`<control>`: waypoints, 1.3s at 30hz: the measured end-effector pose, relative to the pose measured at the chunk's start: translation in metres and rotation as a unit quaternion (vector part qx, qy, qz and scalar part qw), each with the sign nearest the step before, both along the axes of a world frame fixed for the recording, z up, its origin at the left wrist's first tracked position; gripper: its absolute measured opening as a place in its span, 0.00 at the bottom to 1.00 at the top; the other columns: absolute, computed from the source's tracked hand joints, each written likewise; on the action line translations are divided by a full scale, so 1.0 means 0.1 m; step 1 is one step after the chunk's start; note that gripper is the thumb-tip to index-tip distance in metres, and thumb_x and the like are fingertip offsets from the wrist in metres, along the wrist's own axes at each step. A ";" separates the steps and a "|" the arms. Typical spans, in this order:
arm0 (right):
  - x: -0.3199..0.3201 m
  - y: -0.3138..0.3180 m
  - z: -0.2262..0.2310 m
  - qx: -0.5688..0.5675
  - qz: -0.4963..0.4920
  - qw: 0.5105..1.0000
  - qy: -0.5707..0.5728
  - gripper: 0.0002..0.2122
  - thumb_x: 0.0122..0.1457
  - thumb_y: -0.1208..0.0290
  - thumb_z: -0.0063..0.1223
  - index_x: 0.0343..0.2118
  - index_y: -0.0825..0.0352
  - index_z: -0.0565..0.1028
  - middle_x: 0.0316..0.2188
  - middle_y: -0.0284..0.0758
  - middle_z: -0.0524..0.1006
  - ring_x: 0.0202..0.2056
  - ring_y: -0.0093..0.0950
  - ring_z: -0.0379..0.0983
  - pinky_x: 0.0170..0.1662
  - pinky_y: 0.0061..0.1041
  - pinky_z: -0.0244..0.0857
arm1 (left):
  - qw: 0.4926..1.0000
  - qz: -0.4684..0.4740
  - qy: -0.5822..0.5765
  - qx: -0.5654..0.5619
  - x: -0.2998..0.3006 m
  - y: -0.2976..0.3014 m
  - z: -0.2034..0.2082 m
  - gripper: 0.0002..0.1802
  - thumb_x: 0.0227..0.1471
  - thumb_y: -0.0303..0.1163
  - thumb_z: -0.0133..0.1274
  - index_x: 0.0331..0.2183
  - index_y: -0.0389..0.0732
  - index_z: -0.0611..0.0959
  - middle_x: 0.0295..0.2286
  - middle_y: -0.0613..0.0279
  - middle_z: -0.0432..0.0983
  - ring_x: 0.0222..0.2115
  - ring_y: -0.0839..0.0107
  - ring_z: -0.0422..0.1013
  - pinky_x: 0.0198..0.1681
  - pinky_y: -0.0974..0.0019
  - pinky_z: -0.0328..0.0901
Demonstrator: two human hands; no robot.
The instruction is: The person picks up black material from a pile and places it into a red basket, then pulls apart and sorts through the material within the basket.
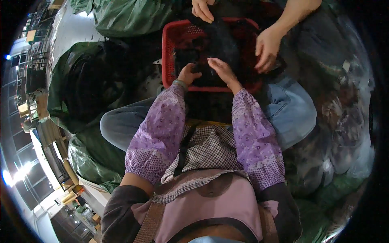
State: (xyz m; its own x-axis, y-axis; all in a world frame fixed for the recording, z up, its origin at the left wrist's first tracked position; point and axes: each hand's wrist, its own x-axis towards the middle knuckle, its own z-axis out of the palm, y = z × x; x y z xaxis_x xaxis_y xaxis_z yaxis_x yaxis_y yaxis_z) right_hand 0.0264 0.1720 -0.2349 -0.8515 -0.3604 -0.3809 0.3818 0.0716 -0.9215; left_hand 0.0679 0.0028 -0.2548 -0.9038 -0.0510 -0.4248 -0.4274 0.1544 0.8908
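A red plastic basket (165,60) lies in front of me with black, soft-looking material (206,76) inside; its exact kind is too dark to make out. At the near left of the basket, my left hand (189,75) is closed on some of this material, thumb toward the right. My right hand (225,73) faces it, with its fingers together on the same dark stuff. A co-worker's hand (203,10) is at the basket's far rim, touching a dark sheet-like piece (222,38). The co-worker's other hand (268,48) hangs by the right rim, fingers bent downward.
Green plastic sheeting (129,18) and a large green bag (65,89) of black material lie to the left. Clear plastic bags (340,129) are heaped on the right. My bent knees (289,109) flank the basket's near side. Shelving (36,69) stands far left.
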 end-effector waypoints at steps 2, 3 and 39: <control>0.03 -0.02 0.01 0.031 0.070 0.994 0.073 0.15 0.44 0.60 0.47 0.33 0.65 0.70 0.29 0.36 0.71 0.32 0.25 0.67 0.35 0.21 0.59 | 0.989 -0.076 0.028 -0.125 -0.02 0.08 0.07 0.25 0.28 0.30 0.57 0.33 0.37 0.67 0.28 0.61 0.67 0.31 0.70 0.64 0.35 0.69 0.59; 0.04 0.04 0.03 0.110 0.103 0.982 0.114 0.15 0.42 0.62 0.50 0.32 0.65 0.70 0.27 0.36 0.72 0.31 0.26 0.67 0.33 0.22 0.59 | 0.978 -0.117 0.009 -0.173 -0.03 0.13 0.10 0.27 0.29 0.32 0.57 0.35 0.35 0.66 0.30 0.58 0.66 0.33 0.69 0.63 0.36 0.69 0.59; -0.11 0.54 -2.02 -0.038 -0.318 0.889 -0.326 0.20 0.42 0.60 0.46 0.36 0.69 0.66 0.34 0.41 0.68 0.35 0.32 0.65 0.36 0.26 0.60 | 0.882 -0.083 0.309 -0.347 0.14 1.17 0.57 0.11 0.26 0.22 0.46 0.22 0.42 0.69 0.19 0.59 0.66 0.24 0.59 0.64 0.24 0.62 0.60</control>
State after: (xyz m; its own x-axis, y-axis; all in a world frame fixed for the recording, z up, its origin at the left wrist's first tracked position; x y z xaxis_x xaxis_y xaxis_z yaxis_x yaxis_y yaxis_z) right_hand 0.0156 0.2258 -0.4368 -0.4993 0.0687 -0.8637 0.7778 -0.4037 -0.4817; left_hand 0.0819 0.1198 -0.1979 -0.9711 0.0497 0.2333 0.1864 0.7683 0.6123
